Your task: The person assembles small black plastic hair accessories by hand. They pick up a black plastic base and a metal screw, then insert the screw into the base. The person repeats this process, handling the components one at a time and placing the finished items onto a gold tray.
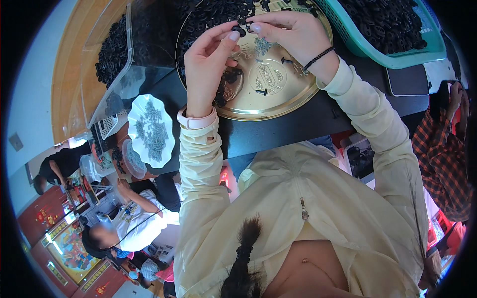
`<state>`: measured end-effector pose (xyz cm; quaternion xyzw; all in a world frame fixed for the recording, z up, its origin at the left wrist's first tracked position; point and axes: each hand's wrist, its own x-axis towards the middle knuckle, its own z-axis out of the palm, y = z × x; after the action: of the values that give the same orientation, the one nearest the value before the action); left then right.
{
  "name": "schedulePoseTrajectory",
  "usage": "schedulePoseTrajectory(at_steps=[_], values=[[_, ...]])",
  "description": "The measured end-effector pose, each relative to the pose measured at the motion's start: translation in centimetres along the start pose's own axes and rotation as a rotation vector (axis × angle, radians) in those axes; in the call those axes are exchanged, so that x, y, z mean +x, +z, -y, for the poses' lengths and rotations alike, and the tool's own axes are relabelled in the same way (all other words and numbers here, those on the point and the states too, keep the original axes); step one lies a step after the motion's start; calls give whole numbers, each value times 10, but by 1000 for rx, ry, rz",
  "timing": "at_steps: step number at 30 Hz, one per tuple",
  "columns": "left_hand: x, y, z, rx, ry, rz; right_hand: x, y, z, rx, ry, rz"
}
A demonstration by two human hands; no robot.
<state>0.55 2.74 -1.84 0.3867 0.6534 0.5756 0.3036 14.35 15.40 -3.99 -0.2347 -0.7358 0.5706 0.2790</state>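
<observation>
In the head view, the left hand point(211, 62) pinches a small rounded black piece point(239, 31) between thumb and fingertips, over the far half of the golden tray point(293, 97). The right hand point(298, 39) has thumb and forefinger drawn together just beside it; whether they grip anything, I cannot tell. The piece's long axis appears to run sideways across the tray; its facing is unclear. This looks like fingertip fitting; the next move probably calls for steady alignment.

1 rounded black piece point(239, 31) sits pinched in the left hand point(204, 59).
</observation>
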Motion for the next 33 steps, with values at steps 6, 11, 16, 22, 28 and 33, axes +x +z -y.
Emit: schedulePoseTrajectory(at_steps=[6,11,16,22,28,33], values=[[-1,2,-1,-50,-19,-2,-2,1,1,24,-19,21],[-2,3,-1,-241,-73,25,4,4,-3,362,114,171],[-4,0,-3,-352,-145,7,3,9,2,487,139,169],[-7,0,-11,-450,-143,40,3,7,4,480,143,234],[-7,-2,-7,-371,-111,39,3,8,6,522,103,312],[-12,6,-10,-380,-67,-22,5,8,3,560,50,415]])
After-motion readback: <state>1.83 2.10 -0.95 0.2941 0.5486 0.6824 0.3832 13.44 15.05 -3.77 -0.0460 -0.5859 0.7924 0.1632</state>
